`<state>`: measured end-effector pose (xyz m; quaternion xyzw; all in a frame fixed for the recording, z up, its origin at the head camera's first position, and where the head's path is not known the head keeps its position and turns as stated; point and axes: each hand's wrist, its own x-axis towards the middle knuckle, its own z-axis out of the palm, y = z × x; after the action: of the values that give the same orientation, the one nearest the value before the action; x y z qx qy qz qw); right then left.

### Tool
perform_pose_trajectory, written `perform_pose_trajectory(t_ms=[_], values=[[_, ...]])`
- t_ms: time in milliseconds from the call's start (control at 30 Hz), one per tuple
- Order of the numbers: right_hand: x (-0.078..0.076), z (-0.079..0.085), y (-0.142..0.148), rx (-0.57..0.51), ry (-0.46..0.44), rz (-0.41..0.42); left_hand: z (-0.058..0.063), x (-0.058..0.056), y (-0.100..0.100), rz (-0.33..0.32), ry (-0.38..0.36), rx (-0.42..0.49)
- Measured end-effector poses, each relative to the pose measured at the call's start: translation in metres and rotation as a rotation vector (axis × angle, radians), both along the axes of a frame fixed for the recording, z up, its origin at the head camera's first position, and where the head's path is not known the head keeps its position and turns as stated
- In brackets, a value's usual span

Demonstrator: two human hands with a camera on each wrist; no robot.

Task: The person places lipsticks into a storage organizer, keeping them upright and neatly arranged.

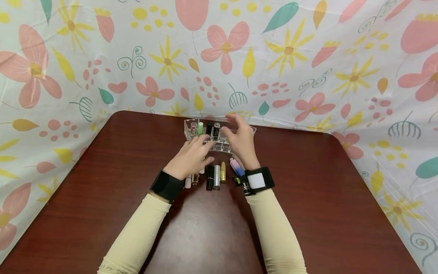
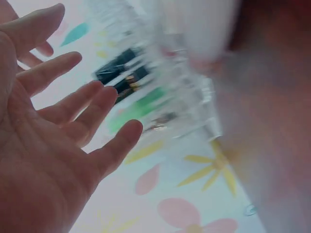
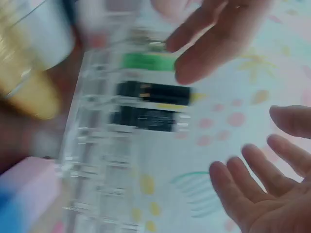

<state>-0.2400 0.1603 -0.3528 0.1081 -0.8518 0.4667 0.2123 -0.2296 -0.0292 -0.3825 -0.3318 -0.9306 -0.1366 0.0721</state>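
Observation:
A clear lipstick organizer (image 1: pixel 224 147) stands at the back of the table. Its back row holds a clear-capped lipstick (image 1: pixel 193 129), a green tube (image 1: pixel 200 129), a black lipstick (image 1: pixel 209 128) and a black tube with a shiny top (image 1: pixel 216 130). My left hand (image 1: pixel 191 156) hovers over the organizer's front left, fingers spread around nothing. On the right side, my right hand (image 1: pixel 242 142) is raised beside the black tubes, its fingers loosely bent and holding nothing. Both wrist views show bare palms, the left hand (image 2: pixel 53 121) and the right hand (image 3: pixel 267 194); the tubes there are blurred.
Before the organizer lie a black tube (image 1: pixel 210 178), a silver tube (image 1: pixel 217 177), a gold bullet-shaped lipstick (image 1: pixel 223 172) and a pink-and-blue tube (image 1: pixel 237 166). A white tube (image 1: pixel 188 182) sits partly under my left wrist. Floral cloth (image 1: pixel 226 76) hangs behind the brown table (image 1: pixel 318 198).

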Motion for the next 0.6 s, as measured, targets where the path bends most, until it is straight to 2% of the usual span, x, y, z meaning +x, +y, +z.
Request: perform_pose_trajectory(t_ms=[133,233,300,433,600], values=[[0.014,0.013,0.009,0.022,-0.019,0.034,0.019,0.006,0.002,-0.058,0.130,0.014],[0.021,0.022,0.017,0.117,-0.068,0.067,0.031,0.014,0.006,-0.091,0.226,0.035],[0.026,0.027,0.021,0.173,-0.125,0.090,0.036,0.019,0.010,-0.106,0.265,0.051],[0.034,0.034,0.032,0.276,-0.256,0.100,0.036,0.028,0.022,-0.131,0.312,0.075],[0.039,0.031,0.048,0.408,-0.357,0.076,0.023,0.033,0.036,-0.118,0.334,0.049]])
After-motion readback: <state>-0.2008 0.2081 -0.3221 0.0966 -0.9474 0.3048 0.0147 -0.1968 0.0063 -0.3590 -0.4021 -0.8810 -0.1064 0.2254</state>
